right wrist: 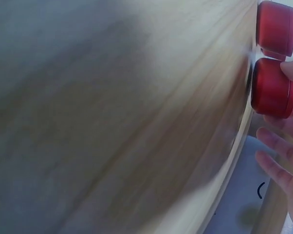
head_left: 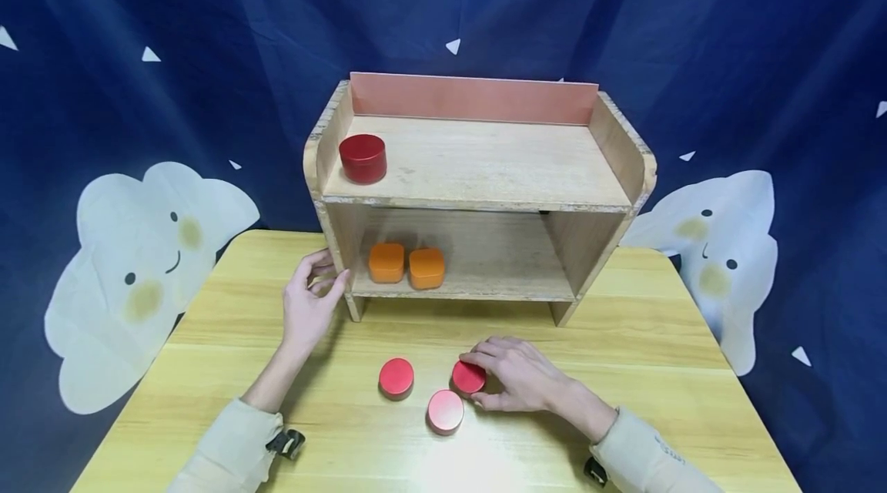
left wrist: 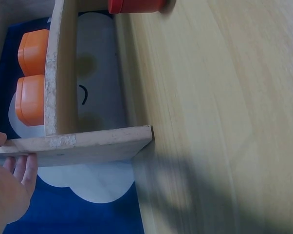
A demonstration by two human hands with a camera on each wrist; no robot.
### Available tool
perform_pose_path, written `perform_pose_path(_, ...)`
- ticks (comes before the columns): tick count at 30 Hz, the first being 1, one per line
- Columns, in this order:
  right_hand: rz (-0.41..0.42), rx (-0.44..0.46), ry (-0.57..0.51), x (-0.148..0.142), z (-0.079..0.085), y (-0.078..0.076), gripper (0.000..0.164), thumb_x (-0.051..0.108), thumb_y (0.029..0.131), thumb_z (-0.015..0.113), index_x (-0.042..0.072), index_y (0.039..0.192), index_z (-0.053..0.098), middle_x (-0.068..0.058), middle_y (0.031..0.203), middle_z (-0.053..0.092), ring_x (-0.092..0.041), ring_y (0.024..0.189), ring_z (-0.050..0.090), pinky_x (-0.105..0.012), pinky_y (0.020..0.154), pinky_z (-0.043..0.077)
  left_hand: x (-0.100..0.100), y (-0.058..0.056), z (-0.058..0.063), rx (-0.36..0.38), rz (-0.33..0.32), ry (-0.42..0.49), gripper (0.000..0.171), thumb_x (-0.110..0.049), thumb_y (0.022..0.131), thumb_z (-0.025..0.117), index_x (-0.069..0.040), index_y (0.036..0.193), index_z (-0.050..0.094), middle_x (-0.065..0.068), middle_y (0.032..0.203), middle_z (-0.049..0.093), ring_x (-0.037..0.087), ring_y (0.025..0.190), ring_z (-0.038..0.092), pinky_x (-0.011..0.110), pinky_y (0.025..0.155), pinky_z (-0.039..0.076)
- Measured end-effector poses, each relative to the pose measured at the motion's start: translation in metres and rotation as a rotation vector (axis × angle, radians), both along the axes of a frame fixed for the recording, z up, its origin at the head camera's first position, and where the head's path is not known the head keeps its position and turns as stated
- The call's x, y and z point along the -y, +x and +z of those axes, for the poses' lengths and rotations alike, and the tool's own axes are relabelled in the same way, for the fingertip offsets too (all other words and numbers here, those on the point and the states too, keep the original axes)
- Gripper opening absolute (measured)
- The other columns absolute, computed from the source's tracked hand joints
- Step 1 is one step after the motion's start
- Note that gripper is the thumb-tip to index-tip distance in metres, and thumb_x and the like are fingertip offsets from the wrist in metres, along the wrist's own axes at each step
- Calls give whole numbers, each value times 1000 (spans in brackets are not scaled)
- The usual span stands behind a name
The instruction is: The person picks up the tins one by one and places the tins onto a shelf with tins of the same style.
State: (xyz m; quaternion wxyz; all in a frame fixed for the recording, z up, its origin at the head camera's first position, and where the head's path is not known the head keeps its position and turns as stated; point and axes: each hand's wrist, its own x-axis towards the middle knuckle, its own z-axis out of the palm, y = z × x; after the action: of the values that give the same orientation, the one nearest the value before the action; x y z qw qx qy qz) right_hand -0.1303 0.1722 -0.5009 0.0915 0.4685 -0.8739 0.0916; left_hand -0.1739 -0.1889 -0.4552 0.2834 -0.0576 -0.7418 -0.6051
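Note:
A small wooden shelf (head_left: 485, 162) stands on the table. My left hand (head_left: 309, 312) holds the edge of its left side panel, thumb in front and fingers behind; the left wrist view shows this side panel (left wrist: 88, 144) between them. With thumb and fingers, my right hand (head_left: 523, 376) pinches a round red tin (head_left: 468, 377) on the tabletop, also seen as a red tin (right wrist: 272, 90) in the right wrist view. Beside it are two more round red tins, one nearer me (head_left: 445, 411) and one to the left (head_left: 396, 378).
A larger dark red round tin (head_left: 363, 159) sits at the left of the top shelf. Two orange squarish tins, one left (head_left: 386, 263) and one right (head_left: 426, 268), stand on the lower shelf. Behind hangs a blue curtain (head_left: 277, 54) with clouds.

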Motion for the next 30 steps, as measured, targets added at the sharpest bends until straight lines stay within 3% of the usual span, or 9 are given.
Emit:
perform_pose_path(8,12,-21,-21,1,7,1,59,48,83,83,18,132,70,5,117,76,-12,105,71,-27,91,66,1,-1,-2,-8,-3,2,37,10,91,75,12,126,63,28,114,70,-3,99,66,10,86,63)
perform_pose_path(19,56,-120,-91,3,33,-5,61,43,80,86,14,131,71,3,118,77,-13,106,73,-27,91,67,0,0,0,-8,0,7,37,11,90,74,12,126,64,28,113,70,-3,99,66,11,86,64)
perform_pose_path(30,10,-171,-187,13,60,-11,58,45,81,83,15,130,72,5,118,75,-11,104,72,-28,85,65,0,1,0,-12,-3,7,37,11,91,74,12,126,63,29,114,70,-1,99,66,12,86,64)
